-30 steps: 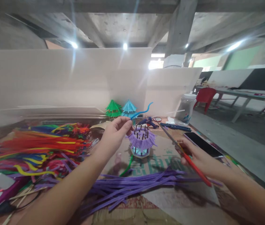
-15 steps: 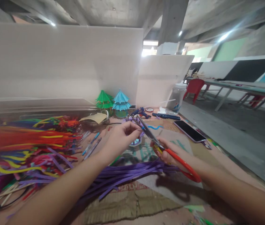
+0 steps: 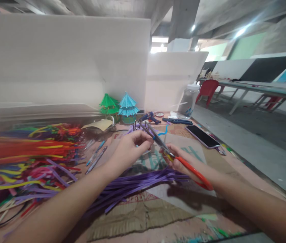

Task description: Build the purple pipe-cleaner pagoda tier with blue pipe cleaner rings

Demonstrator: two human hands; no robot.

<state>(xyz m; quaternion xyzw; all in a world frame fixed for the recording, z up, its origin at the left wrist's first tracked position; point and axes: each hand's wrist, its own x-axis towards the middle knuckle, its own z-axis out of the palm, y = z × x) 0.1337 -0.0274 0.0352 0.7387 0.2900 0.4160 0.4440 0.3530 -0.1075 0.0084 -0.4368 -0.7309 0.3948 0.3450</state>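
Note:
My left hand (image 3: pixel 135 148) pinches a blue pipe cleaner (image 3: pixel 163 132), whose wavy end sticks out beyond the scissor blades. Red-handled scissors (image 3: pixel 193 171) are in my right hand (image 3: pixel 177 158), their blades pointing up and left and spread around the blue strip by my left fingertips. Behind the hands, partly hidden, stands a small purple piece with dark posts (image 3: pixel 137 126). A bundle of purple pipe cleaners (image 3: pixel 137 185) lies beneath the hands on cardboard (image 3: pixel 143 219) and a printed sheet.
Green (image 3: pixel 108 105) and blue (image 3: pixel 128 107) paper-roofed models stand at the back, near a glue gun (image 3: pixel 150 117). Colourful pipe cleaners (image 3: pixel 26 148) cover the left side. To the right are a phone (image 3: pixel 202 136), a dark cutter (image 3: pixel 177 120) and a clear bottle (image 3: pixel 188 103).
The camera view has shifted slightly. The blue strip's free end now points more upward. Both hands keep their hold, with the blades still at the strip.

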